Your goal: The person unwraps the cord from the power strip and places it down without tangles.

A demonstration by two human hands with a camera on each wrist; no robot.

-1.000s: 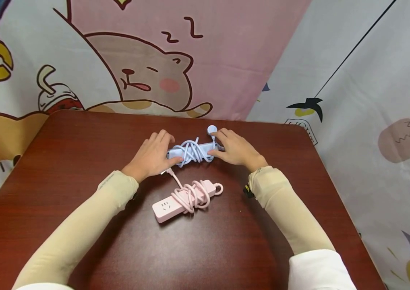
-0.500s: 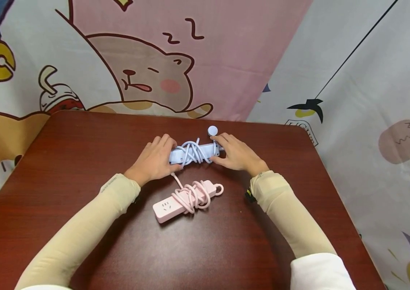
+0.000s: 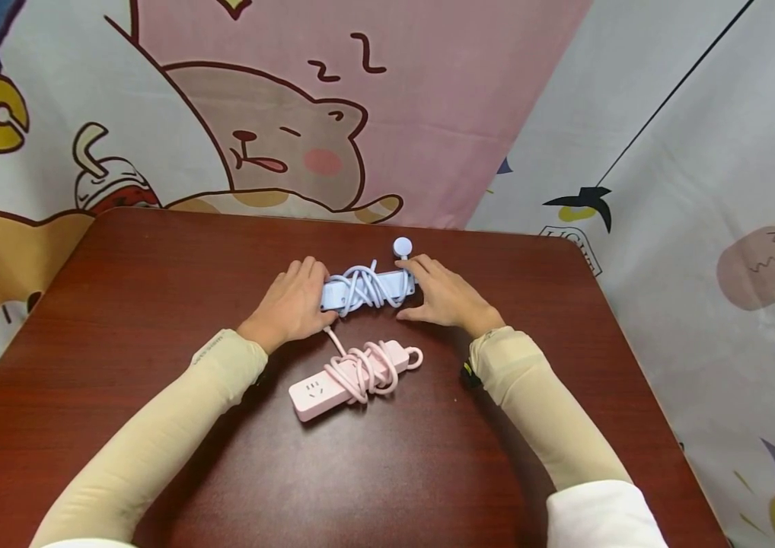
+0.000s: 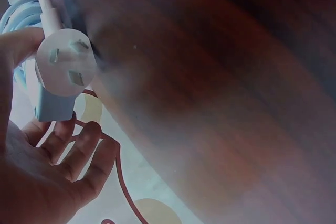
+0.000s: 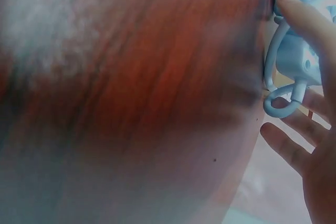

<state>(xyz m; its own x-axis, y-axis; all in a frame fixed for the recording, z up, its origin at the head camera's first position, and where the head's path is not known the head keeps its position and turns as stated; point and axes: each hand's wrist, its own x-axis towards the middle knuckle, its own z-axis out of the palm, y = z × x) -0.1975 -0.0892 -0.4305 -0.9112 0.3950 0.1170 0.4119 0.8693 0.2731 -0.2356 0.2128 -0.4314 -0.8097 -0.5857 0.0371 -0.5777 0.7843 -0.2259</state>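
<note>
A light-blue power strip [image 3: 334, 295] lies near the back of the table, its cord wound round the middle. Its round plug [image 3: 402, 246] points toward the wall. My left hand [image 3: 291, 301] is at the strip's left end, thumb on the near side, fingers relaxed around the end. At the other end my right hand [image 3: 452, 297] has thumb and fingers spread apart, the thumb off the strip's near edge. Closer to me rests a pink power strip [image 3: 308, 397] wrapped in its own cord. Its three-pin plug [image 4: 65, 61] shows by my left thumb in the left wrist view.
The dark red-brown wooden table [image 3: 387, 479] ends at the back against a cartoon-printed curtain [image 3: 428, 114]. More of this cloth hangs along the right side. The pink cord [image 3: 336, 342] runs from its strip toward my left hand.
The blue strip has shifted slightly right and toward me, then stayed still. Both thumbs have come off its top, and my hands have loosened around its ends.
</note>
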